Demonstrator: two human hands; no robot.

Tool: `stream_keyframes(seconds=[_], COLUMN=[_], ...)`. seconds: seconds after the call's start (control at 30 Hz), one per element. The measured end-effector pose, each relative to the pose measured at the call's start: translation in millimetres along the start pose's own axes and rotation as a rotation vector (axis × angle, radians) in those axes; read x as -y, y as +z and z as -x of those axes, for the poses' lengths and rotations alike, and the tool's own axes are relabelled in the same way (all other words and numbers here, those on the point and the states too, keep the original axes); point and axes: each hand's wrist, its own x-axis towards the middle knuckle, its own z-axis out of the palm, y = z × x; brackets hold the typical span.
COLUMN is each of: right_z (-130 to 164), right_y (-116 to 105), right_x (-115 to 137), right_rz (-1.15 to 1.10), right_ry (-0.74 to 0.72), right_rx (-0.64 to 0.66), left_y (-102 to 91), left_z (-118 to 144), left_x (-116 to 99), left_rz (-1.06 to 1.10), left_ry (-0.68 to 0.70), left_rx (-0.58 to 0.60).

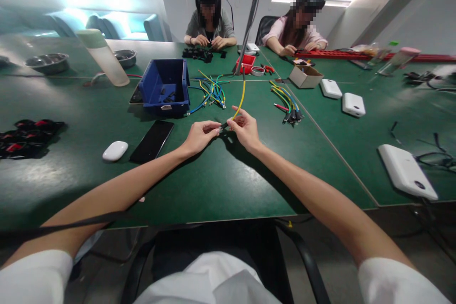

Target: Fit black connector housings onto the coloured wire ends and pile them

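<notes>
Both hands, left hand and right hand, pinch with closed fingers one yellow wire above the surface, while many wires lie untouched.

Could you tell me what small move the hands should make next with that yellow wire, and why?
Probably push the two pinched ends together. The right hand pinches the yellow wire near its lower end, the left hand pinches a small dark piece at that end, and their fingertips nearly meet above the green table.
</notes>
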Motion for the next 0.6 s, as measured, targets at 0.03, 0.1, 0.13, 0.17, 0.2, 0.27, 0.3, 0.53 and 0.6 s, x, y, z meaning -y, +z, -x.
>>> stream_keyframes(seconds=[0.03,0.1,0.13,0.17,0.2,0.27,0.3,0.53,0.6], right_z=[-1,-4,-6,-8,-10,-14,-16,-35,-42], right_y=[-3,-10,-15,-20,-26,-39,-45,-88,-97], right_x=[1,4,5,7,9,13,15,31,41], right_rz=[0.008,0.031,0.049,0.07,0.095,0.149,0.18,0.405,0.48], right_ry=[-0.013,-0.037,-0.048,-0.057,-0.066,-0.083,-0.089,-0.098,-0.099], right_rx=[-0.007,-0.017,-0.019,-0.018,-0.019,-0.029,-0.038,-0.11,-0.123], left_y=[-0.1,-0.3,-0.4,-0.6,-0.7,-1.0,-1.1,-1.1,-0.4], left_z=[0,1,1,2,3,4,4,5,6], left_x=[0,-1,-2,-3,-4,-6,-7,-10,-11], left_rz=[-0.017,-0.071,-0.106,-0.144,-0.182,-0.255,-0.289,-0.452,-0.464], left_ry=[0.003,0.01,0.015,0.022,0.031,0.055,0.07,0.151,0.155], left_rx=[0.0,0.013,0.027,0.045,0.063,0.093,0.102,0.13,0.134])
